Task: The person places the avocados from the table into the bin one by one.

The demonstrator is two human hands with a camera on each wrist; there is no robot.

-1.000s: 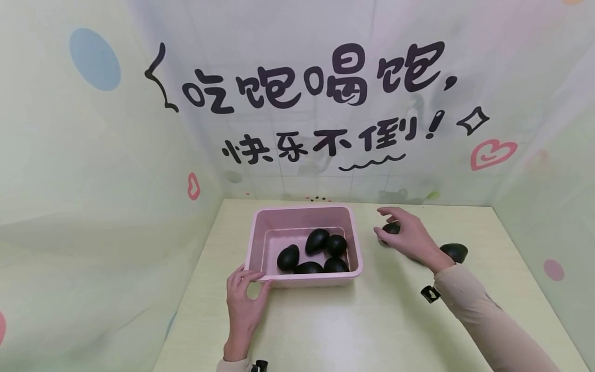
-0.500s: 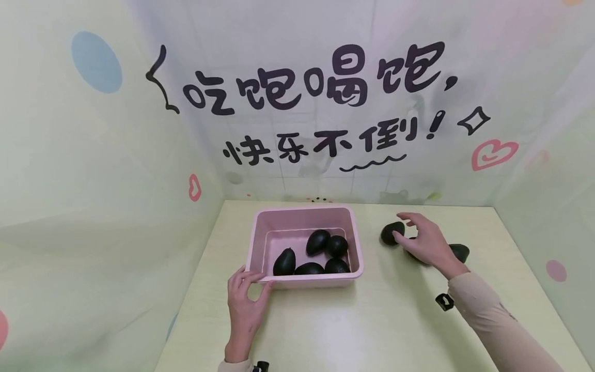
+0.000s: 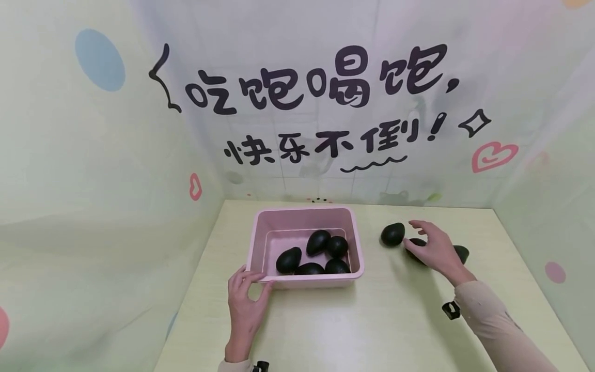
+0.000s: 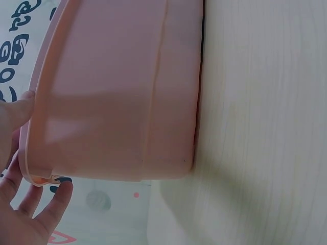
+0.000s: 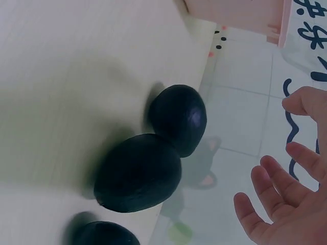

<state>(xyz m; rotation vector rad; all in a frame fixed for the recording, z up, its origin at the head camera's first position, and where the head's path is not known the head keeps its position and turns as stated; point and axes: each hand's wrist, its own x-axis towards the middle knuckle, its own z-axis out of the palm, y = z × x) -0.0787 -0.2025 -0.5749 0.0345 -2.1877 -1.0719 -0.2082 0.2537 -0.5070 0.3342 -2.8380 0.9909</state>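
A pink plastic box (image 3: 304, 277) stands on the table with several dark avocados (image 3: 318, 242) in it. My left hand (image 3: 246, 305) grips its near left corner, thumb outside and fingers over the rim; the left wrist view shows this corner close up. My right hand (image 3: 434, 248) hovers with spread fingers over a dark avocado (image 5: 139, 174), which it partly hides in the head view. To its left lies another avocado (image 3: 392, 234). A third avocado (image 3: 462, 253) shows partly behind the right wrist. Nothing is between the right hand's fingers.
The pale wooden table (image 3: 325, 330) ends at a printed cloth backdrop (image 3: 297, 186) at the back. Cloth walls flank it left and right. The box occupies the table's left half, and the loose avocados lie to its right.
My right hand has moved right and nearer, from over the left loose avocado to the one beside it. The leftmost avocado in the box has rocked. My left hand stays on the corner.
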